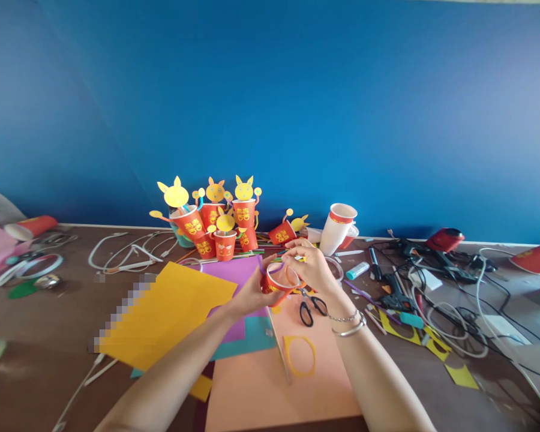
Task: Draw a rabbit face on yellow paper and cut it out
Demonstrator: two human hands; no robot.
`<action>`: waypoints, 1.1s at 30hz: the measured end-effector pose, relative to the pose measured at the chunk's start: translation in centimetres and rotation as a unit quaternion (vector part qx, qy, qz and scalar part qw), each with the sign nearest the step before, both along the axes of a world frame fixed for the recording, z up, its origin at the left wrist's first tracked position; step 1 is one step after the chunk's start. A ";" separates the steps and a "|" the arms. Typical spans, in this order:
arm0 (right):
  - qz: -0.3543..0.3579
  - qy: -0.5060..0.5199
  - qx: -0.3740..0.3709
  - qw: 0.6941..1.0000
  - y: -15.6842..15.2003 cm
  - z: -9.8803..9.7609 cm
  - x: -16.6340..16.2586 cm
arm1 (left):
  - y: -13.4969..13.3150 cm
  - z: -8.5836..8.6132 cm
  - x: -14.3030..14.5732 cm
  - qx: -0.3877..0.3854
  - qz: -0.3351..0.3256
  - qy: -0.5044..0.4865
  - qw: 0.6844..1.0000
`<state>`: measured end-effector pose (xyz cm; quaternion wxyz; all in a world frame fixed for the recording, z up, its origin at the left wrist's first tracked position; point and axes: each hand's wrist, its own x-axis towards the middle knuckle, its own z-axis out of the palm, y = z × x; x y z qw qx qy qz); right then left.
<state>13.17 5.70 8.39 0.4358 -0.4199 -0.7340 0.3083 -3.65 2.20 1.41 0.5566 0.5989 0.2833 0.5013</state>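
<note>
A red paper cup, its mouth tilted toward me, is gripped around its left side by my left hand. My right hand is at the cup's right rim with bent fingers. A purple strip sticks up by the cup's left rim, and an orange loop shows at its right side near my right fingers. Whether the right fingers pinch that loop is hard to make out. Just below the cup lie black-handled scissors and a yellow paper piece with a round cut-out.
Several red cups with yellow animal heads stand against the blue wall. White stacked cups are to their right. Yellow and peach sheets cover the table's front. Glue guns and tangled cables lie right.
</note>
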 end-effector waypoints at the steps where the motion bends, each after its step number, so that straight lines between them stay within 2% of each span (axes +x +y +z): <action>1: 0.001 0.002 -0.003 1.000 0.0 0.1 0.1 | 0.0 -0.1 0.0 -0.001 0.000 -0.003 1.000; 7: -0.002 0.004 -0.022 1.000 0.1 0.2 0.2 | 0.1 -0.7 -0.1 -0.020 0.013 -0.025 0.999; 12: 0.014 0.014 -0.032 0.999 0.3 0.2 0.4 | 0.2 -0.5 -0.1 -0.060 0.014 -0.061 0.996; 15: -0.031 0.062 -0.054 0.996 0.8 -0.1 1.1 | 0.5 0.2 -0.2 -0.095 0.085 -0.114 0.985; 17: -0.059 0.038 -0.075 0.995 1.0 -0.4 1.5 | 0.8 1.0 -0.2 -0.102 0.157 -0.153 0.970; 18: -0.046 0.002 -0.094 0.995 1.1 -0.6 1.5 | 0.9 1.4 -0.3 -0.099 0.186 -0.172 0.962; 20: 0.038 -0.076 -0.151 0.985 0.9 -1.1 1.2 | 1.1 2.3 -0.3 -0.085 0.218 -0.204 0.951; 22: 0.133 -0.101 -0.214 0.962 0.6 -1.7 0.3 | 1.0 2.9 -0.4 -0.073 0.227 -0.218 0.946; 23: 0.157 -0.099 -0.229 0.955 0.4 -2.0 -0.3 | 1.0 3.1 -0.4 -0.072 0.229 -0.220 0.945; 29: 0.088 -0.054 -0.314 0.944 -0.1 -2.6 -2.6 | 0.8 3.5 -0.6 -0.072 0.245 -0.222 0.941; 33: 0.080 0.001 -0.316 0.945 -0.3 -2.2 -2.8 | 0.9 3.6 -0.5 -0.067 0.242 -0.226 0.941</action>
